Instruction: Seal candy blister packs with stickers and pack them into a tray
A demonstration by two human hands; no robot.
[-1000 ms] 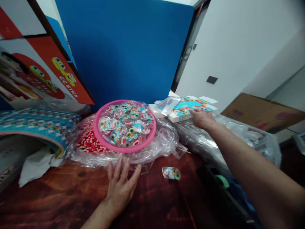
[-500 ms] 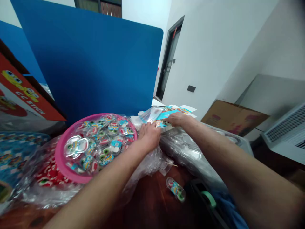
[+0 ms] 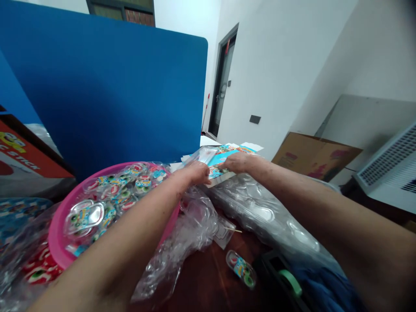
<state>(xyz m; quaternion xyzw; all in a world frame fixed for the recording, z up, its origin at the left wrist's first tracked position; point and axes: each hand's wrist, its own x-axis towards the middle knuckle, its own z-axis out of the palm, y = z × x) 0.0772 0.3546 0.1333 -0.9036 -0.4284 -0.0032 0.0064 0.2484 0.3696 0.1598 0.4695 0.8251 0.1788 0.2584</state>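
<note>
Both my hands reach to a stack of colourful printed cards (image 3: pixel 231 153) at the far side of the table. My left hand (image 3: pixel 194 173) touches the near left corner of the stack, fingers bent onto it. My right hand (image 3: pixel 238 163) lies on top of the stack from the right, fingers curled over the cards. A clear plastic bag (image 3: pixel 203 154) rests on the left end of the stack. My left forearm crosses over a pink basin (image 3: pixel 60 225) filled with several small wrapped eye-shaped candies (image 3: pixel 113 197).
One loose candy packet (image 3: pixel 241 268) lies on the dark wooden table. Clear plastic blister sheets (image 3: pixel 269 216) lie under my right arm. A green tape roll (image 3: pixel 290 279) sits in a black tray. A blue partition (image 3: pixel 107 95) and a cardboard box (image 3: pixel 312 154) stand behind.
My left hand left the table in front of the basin and went across to the card stack beside my right hand. My view swung right and closer.
</note>
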